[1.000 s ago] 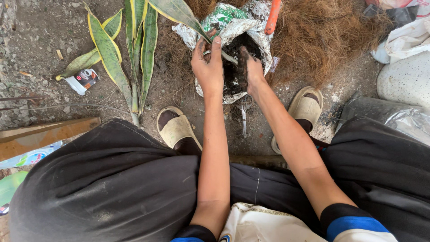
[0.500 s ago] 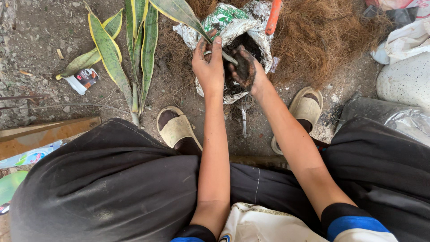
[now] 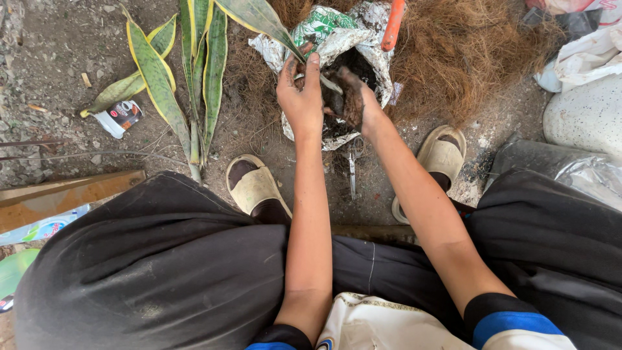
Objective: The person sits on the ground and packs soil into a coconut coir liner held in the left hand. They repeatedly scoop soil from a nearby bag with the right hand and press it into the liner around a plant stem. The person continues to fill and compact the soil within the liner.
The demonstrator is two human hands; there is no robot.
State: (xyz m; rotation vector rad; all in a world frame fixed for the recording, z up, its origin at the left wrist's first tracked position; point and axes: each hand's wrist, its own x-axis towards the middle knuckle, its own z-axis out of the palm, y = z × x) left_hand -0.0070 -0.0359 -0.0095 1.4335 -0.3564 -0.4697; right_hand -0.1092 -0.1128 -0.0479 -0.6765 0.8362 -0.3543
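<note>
- A flattened small carton (image 3: pixel 118 117), white with dark print, lies on the gritty grey ground (image 3: pixel 45 58) at the far left, touching a leaf tip.
- Long sword-shaped leaves (image 3: pixel 159 81), stiff and smooth, green with yellow edges, fan out over the dirt; one broader leaf (image 3: pixel 259 18) reaches across to the bag.
- A tan rubber sandal (image 3: pixel 254 186) with a dark worn footbed sits below the leaves.
- The left hand (image 3: pixel 301 97) grips the near rim of the crinkled plastic bag (image 3: pixel 340 35), fingers curled over the edge, thumb outside.
- That bag, white and green, stands open between the two hands just ahead of the feet, filled with dark, crumbly soil (image 3: pixel 337 104).
- The right hand (image 3: pixel 355 97) is caked in soil, fingers closed round a damp clump inside the bag's mouth.
- Thin metal scissors (image 3: pixel 352 170) lie on the ground under the bag.
- An orange handle (image 3: pixel 393 24) sticks up behind the bag.
- Dry brown fibre (image 3: pixel 466 58), wiry and tangled, is heaped to the right.
- A second tan sandal (image 3: pixel 440 159) rests beside it.
</note>
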